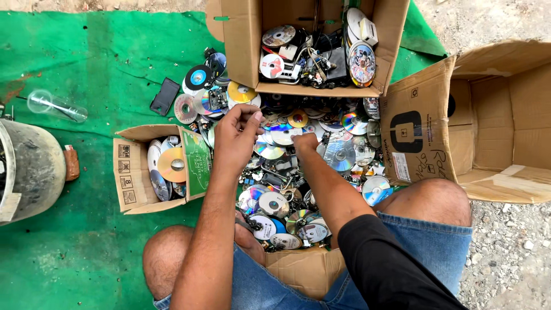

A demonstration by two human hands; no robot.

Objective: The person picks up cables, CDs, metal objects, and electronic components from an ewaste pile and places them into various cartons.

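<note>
Left hand and right hand both reach into a heap of discs on a green mat.
The left hand's fingers curl over the heap, though whether they grip a disc cannot be told; the right hand is closed, knuckles down among the discs. A small box of discs sits at nine o'clock, a larger box at twelve, an empty carton at three.

A pile of discs lies between three boxes: left, ahead, right.
</note>
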